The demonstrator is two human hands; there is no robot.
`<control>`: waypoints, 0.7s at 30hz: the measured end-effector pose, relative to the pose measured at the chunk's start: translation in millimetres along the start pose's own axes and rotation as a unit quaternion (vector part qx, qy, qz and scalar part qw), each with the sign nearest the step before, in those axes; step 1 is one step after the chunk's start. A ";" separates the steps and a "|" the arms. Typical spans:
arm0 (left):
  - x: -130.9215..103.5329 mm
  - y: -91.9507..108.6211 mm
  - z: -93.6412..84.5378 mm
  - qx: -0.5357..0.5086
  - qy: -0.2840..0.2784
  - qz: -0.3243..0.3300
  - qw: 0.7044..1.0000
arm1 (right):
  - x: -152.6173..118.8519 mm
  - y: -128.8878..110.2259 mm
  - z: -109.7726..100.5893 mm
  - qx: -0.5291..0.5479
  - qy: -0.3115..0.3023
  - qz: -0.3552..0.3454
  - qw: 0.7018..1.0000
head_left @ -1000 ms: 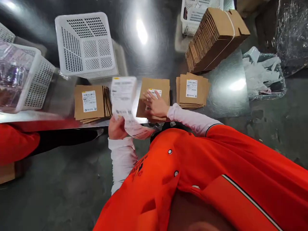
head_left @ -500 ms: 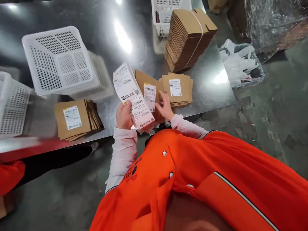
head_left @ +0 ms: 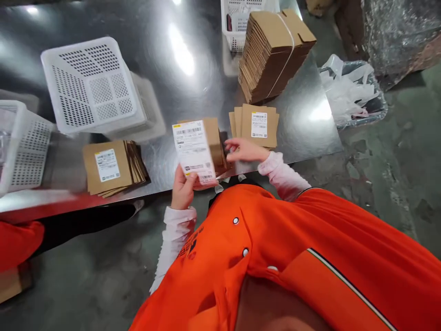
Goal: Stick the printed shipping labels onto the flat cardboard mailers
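Holding label strip [head_left: 193, 149]: left hand [head_left: 182, 189] is clenching its grip on the near end, partly covering middle stack [head_left: 212, 138].
Right hand [head_left: 245, 151]: grip is hanging released at middle stack's right edge, contact unclear.
Flanking middle stack: left pile [head_left: 120, 177] and right pile [head_left: 246, 122] are lying on bench [head_left: 160, 158].

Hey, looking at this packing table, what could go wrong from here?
The label strip in the left hand overlaps the middle cardboard stack, so a label might catch on it.

That stack sits near the front edge of the metal table; a bump from the right hand could push pieces off.

The right-hand stack is unevenly fanned and might slide if brushed.
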State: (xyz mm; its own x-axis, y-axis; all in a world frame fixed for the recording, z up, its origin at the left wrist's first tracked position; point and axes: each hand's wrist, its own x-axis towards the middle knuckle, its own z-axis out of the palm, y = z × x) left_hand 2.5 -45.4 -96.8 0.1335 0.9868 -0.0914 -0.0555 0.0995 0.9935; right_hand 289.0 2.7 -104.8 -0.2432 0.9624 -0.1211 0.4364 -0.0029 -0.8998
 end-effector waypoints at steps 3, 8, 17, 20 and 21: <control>-6.3 -6.2 3.3 0.022 -0.055 -0.025 0.998 | -14.4 -35.0 67.5 0.223 -0.069 -0.024 0.972; 3.8 -13.3 4.9 -0.045 0.072 -0.062 0.994 | -23.4 -45.1 98.4 0.185 -0.053 0.029 0.981; 1.2 -35.6 26.8 -0.013 0.198 -0.097 0.975 | -0.6 -63.2 71.8 -0.030 0.034 0.003 0.999; 3.2 -38.2 22.0 -0.029 0.168 -0.113 0.979 | 16.1 -62.6 73.0 -0.052 0.043 -0.005 0.998; 4.3 -38.8 18.2 -0.045 0.129 -0.134 0.982 | 28.0 -60.5 72.2 -0.068 0.053 -0.012 0.996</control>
State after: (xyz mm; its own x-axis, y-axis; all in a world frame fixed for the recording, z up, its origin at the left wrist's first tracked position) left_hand 23.3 -47.4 -134.5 -0.0986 0.9218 -0.3749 -0.1413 0.3600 0.9222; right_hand 193.2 10.2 -84.0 -0.1661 0.9849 -0.0491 0.5465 0.0505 -0.8359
